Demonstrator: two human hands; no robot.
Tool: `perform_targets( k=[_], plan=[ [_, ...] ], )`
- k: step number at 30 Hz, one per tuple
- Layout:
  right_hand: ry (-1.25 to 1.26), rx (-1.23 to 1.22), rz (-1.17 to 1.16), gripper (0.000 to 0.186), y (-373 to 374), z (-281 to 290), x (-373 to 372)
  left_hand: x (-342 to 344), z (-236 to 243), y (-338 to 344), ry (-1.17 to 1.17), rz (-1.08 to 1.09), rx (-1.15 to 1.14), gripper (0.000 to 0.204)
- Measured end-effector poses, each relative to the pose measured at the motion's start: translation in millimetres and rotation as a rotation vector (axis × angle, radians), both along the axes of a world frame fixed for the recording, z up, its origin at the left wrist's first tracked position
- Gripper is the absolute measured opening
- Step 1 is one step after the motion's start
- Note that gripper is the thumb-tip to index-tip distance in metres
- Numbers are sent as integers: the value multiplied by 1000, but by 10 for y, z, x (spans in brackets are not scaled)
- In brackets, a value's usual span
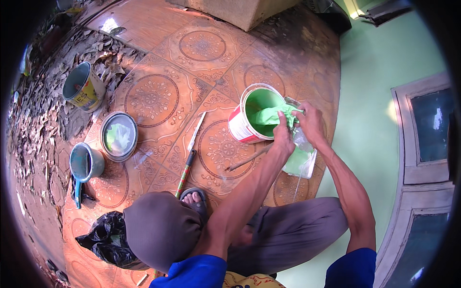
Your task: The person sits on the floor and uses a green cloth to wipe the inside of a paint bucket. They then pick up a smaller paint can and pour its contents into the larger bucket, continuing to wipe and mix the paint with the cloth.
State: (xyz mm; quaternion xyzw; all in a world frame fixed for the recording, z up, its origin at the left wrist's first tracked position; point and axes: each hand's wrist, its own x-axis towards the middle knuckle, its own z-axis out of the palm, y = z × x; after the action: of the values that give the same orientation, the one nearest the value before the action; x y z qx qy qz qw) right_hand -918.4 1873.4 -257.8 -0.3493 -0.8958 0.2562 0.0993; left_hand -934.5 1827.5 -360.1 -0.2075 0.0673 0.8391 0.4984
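Crouched over the tiles, both hands clench a clear plastic bag (pixel 300 156), left hand (pixel 283 137) and right hand (pixel 309 122) wringing green paint into the tilted bucket (pixel 245 127) at ten o'clock of them.

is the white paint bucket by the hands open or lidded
Open. The white bucket has no lid on; green paint shows inside, and a round lid lies apart on the tiles.

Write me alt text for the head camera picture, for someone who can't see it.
Seen from above, a crouching person's left hand and right hand squeeze a clear plastic bag of green paint into an open paint bucket on a patterned tile floor. A long knife, a round lid, a blue scoop and another can lie to the left.
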Motion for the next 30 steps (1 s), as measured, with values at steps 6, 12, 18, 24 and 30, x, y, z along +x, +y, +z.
perform_targets(
  k=[6, 12, 18, 24, 30],
  plan=[
    [-86, 302, 141, 31, 178, -106, 22, 93, -124, 125, -25, 64, 99, 58],
    [-214, 202, 64, 30, 243, 68, -110, 217, -194, 181, -82, 130, 26, 51],
    [-93, 22, 387, 37, 220, 205, 54, 188, -190, 132, -175, 165, 26, 45],
    [-144, 51, 513, 38, 230, 187, 91, 270, -146, 107, -114, 128, -53, 45],
    [-48, 123, 428, 22, 325, 85, 86, 469, -6, 115, 153, 168, -282, 36]
  ],
)
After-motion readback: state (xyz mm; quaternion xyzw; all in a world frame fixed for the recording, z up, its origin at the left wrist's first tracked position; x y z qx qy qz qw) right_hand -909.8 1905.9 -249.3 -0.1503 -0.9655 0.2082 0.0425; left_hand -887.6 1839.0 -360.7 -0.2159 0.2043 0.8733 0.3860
